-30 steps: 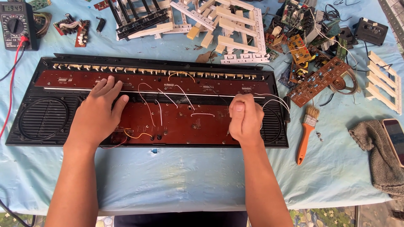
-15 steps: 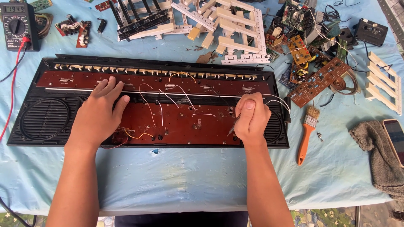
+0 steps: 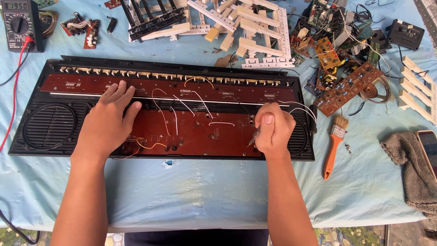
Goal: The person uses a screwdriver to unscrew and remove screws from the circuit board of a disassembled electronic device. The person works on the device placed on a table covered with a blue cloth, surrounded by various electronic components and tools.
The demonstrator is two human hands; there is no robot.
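An opened black keyboard case point(image 3: 54, 68) lies on the blue cloth, with brown circuit boards point(image 3: 200, 132) and white wires inside. My left hand point(image 3: 107, 120) rests flat on the left part of the boards, fingers spread a little. My right hand point(image 3: 273, 130) is closed in a fist around a thin metal tool point(image 3: 253, 136), its tip pointing down at the right end of the lower board. What kind of tool it is cannot be told.
An orange-handled brush point(image 3: 332, 146) lies right of the case. Loose circuit boards point(image 3: 348, 86), white and black key sets point(image 3: 246, 27), a multimeter point(image 3: 20, 23) with a red lead, a grey cloth point(image 3: 409, 164) and a phone point(image 3: 428, 150) surround it.
My right hand has shifted slightly right and turned over the board's right end, with the tool tip now showing below the fist. My left hand has stayed in place.
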